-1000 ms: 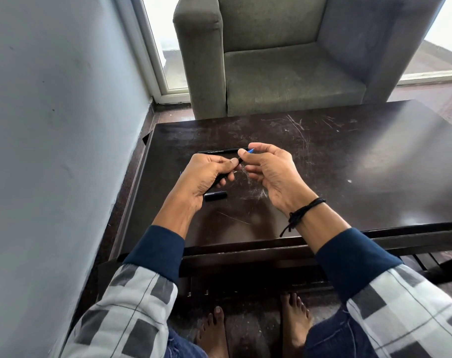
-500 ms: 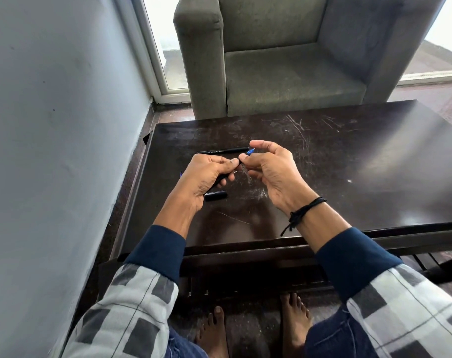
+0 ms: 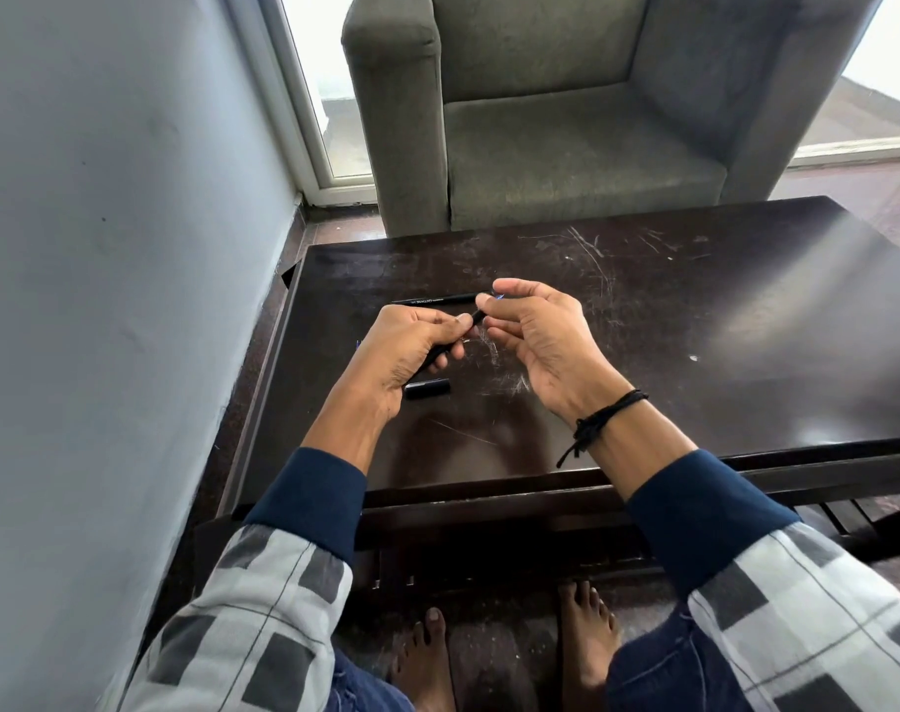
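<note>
Pen [image 3: 478,316] apparently between left and right fingers [image 3: 485,300].

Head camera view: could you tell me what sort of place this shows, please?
Probably a home sitting room: a grey upholstered armchair stands behind a scratched dark low table, beside a glazed door.

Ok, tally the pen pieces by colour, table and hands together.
Black: 3, the barrel and the cap on the table, a slim piece gripped by the left hand.
Blue: 1, a bit pinched by the right hand.
Uncounted: a blue speck by the left hand, too small.
Total: 4.
</note>
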Demonstrator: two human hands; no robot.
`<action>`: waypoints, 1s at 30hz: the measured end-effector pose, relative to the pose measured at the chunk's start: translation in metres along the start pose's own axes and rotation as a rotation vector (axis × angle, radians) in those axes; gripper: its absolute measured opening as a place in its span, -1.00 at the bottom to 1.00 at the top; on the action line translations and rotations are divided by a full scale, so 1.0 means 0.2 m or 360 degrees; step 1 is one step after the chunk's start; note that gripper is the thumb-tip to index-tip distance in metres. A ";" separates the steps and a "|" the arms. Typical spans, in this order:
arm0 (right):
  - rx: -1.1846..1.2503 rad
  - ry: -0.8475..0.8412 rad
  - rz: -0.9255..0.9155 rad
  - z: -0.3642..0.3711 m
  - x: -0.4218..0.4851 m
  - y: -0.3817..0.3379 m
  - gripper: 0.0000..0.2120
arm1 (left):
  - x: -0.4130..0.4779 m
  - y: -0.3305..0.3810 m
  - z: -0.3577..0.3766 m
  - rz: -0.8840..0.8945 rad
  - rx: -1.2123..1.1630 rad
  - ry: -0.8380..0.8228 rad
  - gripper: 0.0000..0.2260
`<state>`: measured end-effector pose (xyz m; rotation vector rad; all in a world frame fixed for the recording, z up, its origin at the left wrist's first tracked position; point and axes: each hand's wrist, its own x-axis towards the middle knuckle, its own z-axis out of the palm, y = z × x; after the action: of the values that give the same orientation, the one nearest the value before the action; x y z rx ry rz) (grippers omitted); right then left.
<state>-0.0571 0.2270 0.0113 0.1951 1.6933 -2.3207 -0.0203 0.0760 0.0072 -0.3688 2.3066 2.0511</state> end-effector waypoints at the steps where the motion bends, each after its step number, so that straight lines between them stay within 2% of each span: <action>1: 0.0004 0.0007 -0.0004 0.00 0.00 0.00 -0.71 | 0.00 0.00 0.00 0.0001 -0.0001 -0.0004 -0.84; 5: -0.0049 0.0037 -0.0035 0.00 0.00 0.01 -0.79 | 0.00 0.00 0.01 -0.0013 -0.0005 -0.0006 -0.84; 12: -0.0058 0.0028 -0.0029 0.00 0.00 0.01 -0.75 | 0.00 0.00 0.00 -0.0005 0.0001 0.0001 -0.85; 16: -0.0132 0.0034 -0.0063 -0.01 0.01 0.01 -0.80 | 0.00 0.00 0.00 -0.0011 0.0021 0.0007 -0.86; 23: -0.0077 0.0026 -0.0033 0.00 0.00 0.01 -0.71 | 0.00 0.00 0.00 0.0001 0.0011 -0.0004 -0.84; 30: -0.0091 0.0011 -0.0034 0.00 0.01 0.00 -0.76 | 0.00 -0.01 0.00 -0.0008 0.0007 0.0000 -0.85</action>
<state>-0.0585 0.2274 0.0106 0.1751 1.7712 -2.2861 -0.0208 0.0760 0.0057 -0.3739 2.3074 2.0439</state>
